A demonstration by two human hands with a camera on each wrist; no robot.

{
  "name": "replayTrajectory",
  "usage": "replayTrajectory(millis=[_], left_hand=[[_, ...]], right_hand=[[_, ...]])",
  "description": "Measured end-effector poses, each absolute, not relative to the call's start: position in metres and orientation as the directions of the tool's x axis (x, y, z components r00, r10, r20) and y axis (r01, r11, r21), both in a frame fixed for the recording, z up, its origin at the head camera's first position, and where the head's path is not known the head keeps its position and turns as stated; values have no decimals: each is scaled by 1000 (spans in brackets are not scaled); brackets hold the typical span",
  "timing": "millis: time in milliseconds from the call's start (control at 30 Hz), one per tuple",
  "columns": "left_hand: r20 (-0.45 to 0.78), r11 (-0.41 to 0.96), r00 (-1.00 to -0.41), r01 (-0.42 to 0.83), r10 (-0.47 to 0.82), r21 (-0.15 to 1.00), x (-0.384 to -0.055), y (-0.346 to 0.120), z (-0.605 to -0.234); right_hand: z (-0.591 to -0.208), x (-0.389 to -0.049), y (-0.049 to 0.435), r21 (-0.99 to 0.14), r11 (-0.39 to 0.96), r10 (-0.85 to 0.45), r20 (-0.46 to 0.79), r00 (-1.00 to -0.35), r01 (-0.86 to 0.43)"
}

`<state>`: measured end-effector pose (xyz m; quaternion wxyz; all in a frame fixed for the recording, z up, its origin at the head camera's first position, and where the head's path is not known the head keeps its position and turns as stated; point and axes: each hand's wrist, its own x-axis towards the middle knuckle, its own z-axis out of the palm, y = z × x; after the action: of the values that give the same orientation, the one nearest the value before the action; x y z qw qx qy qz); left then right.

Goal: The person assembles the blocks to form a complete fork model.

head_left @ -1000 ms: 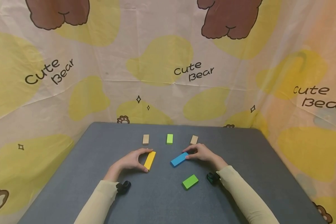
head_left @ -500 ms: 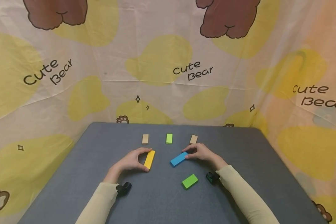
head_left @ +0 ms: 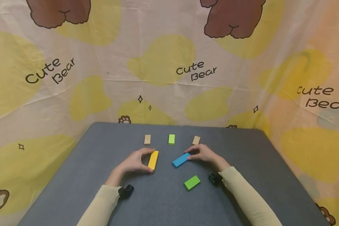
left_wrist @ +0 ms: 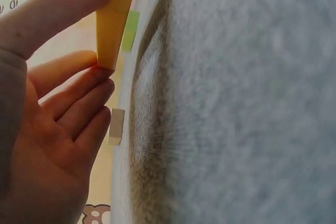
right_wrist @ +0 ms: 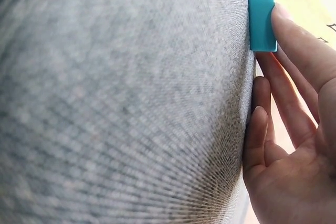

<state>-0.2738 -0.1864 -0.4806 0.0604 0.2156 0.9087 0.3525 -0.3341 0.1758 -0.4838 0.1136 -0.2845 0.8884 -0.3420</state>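
Note:
My left hand point(head_left: 135, 162) pinches a long yellow block point(head_left: 153, 160) by its two ends, thumb at the near end and fingers at the far end. In the left wrist view the yellow block point(left_wrist: 111, 30) is held off the grey cloth, with a shadow below it. To the right, a blue block point(head_left: 181, 160) lies slanted on the table; thumb and fingers of my right hand point(head_left: 204, 153) grip its right end. The right wrist view has the blue block point(right_wrist: 261, 11) against the cloth, the thumb on its upper side.
A green block point(head_left: 192, 183) lies nearer to me, right of centre. Along the back are a tan block point(head_left: 147, 140), a light green block point(head_left: 171, 139) and another tan block point(head_left: 196, 140), close beyond my right fingers. A bear-print curtain point(head_left: 158, 62) surrounds the grey table point(head_left: 158, 201).
My left hand has moved slightly right with the yellow block, which has come up a little and turned more upright in the head view. My right hand and the blue block have stayed put.

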Motion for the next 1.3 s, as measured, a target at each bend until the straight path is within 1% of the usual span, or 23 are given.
replayTrajectory(millis=[733,1300], left_hand=[[74,617,-870,403,488,676,-266,-171,-478],[97,613,-853,443,512,655,-258,-158,-480]], right_hand=[[-484,-335,176,-674,603,-583,-6,-812,-428],[-483,-334,177,-679,594,-589,-1,-808,-432]])
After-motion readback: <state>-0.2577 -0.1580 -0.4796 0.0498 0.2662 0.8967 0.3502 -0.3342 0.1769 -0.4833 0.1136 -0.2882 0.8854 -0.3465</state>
